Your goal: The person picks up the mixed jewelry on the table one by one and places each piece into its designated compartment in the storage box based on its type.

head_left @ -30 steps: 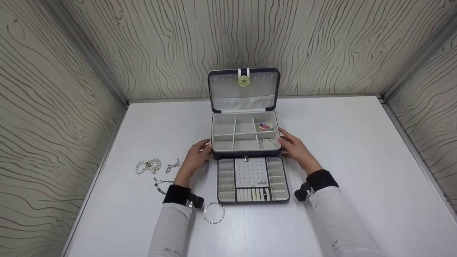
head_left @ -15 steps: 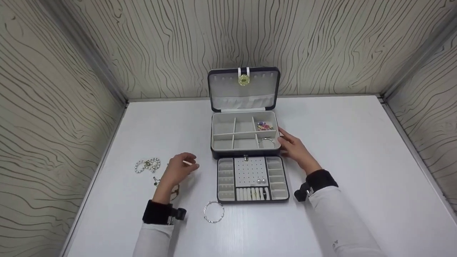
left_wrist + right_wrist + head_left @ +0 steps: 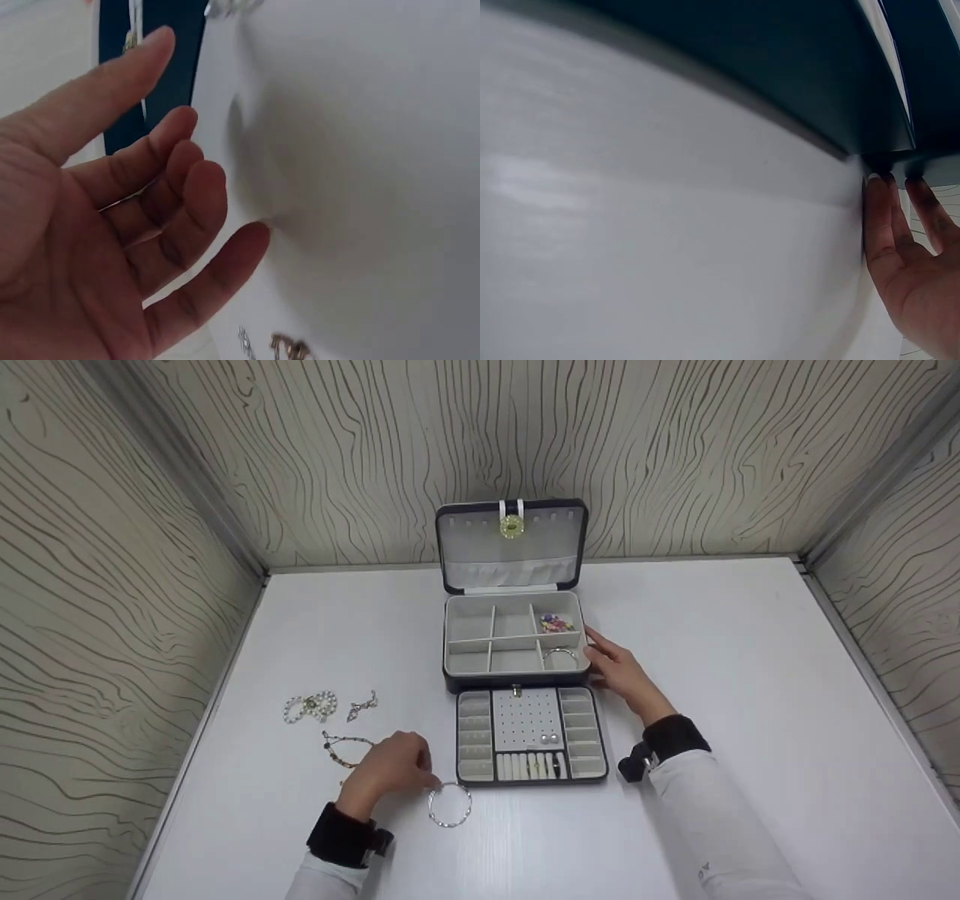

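My left hand [image 3: 394, 765] hovers low over the table at the near edge of a silver bangle [image 3: 448, 826], thumb close to its rim. In the left wrist view, the fingers [image 3: 202, 199] are loosely bent with nothing between them. My right hand [image 3: 622, 671] rests against the right side of an open jewelry box [image 3: 469, 622], its fingertips touching the dark wall, as the right wrist view shows. Colorful beads [image 3: 556, 624] and another bangle [image 3: 561, 651] lie in the box's right compartments. In front sits a jewelry tray [image 3: 517, 727] holding two pearl studs and rings.
Left of the tray, a beaded bracelet [image 3: 341, 762] lies partly behind my left hand. Farther left are pearl strands [image 3: 322, 706] and a small silver piece [image 3: 363, 705]. The box lid [image 3: 480, 544] stands upright at the back, near the patterned wall [image 3: 637, 465].
My left hand has left the box's left side, swung out to the left, then come down toward the bangle. The right hand has stayed on the box's right side.
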Tool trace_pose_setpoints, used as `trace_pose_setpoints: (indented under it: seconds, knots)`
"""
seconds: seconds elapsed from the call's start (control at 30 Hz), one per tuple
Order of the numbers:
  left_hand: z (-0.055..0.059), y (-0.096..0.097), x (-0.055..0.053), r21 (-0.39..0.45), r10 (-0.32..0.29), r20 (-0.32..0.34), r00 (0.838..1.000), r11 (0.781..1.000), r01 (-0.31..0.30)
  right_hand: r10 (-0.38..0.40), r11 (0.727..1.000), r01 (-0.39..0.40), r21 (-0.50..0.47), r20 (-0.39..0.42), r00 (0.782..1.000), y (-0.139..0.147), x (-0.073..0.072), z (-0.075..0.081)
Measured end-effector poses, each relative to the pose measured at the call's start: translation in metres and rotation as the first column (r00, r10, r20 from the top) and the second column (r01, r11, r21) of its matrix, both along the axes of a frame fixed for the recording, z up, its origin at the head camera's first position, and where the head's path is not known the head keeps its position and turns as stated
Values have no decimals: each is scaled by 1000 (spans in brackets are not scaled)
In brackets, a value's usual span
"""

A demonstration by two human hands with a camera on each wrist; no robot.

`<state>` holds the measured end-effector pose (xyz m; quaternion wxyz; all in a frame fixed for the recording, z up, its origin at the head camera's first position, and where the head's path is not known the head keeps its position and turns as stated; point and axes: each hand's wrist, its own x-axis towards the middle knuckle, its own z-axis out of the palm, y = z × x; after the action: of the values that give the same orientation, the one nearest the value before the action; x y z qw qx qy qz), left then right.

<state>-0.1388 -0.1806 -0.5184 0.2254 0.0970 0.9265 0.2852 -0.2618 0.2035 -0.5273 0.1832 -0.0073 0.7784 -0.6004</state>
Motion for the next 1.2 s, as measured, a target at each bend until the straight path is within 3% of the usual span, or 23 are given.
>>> trace_pose_setpoints:
  seconds: [0.13,0.3,0.47,0.7,0.8,0.97,1.2]
  knots:
    - [-8,7,5,-87,-50,-27,998,995,48,8,1000,-8,-3,-4,1000,-4,6,14]
    - [-16,7,4,-130,-79,-62,995,989,71,12,1000,-12,-12,-2,1000,-4,7,17]
    - [-16,1,-3,-97,-43,-50,998,995,38,10,1000,-10,-9,-5,1000,-4,5,14]
    - [-14,-5,-9,-96,18,-72,997,995,-25,-8,1000,8,-19,-22,1000,5,-6,-16]
    - [-13,-6,-9,-97,30,-85,996,995,-38,-10,1000,10,-16,-28,1000,7,-7,-20]
    - [-12,-6,-9,-93,47,-106,993,994,-57,-9,1000,8,-19,-21,1000,7,-7,-20]
    - [-14,-10,-12,-95,42,-217,975,993,-64,8,999,-9,-47,-13,1000,4,-3,-4]
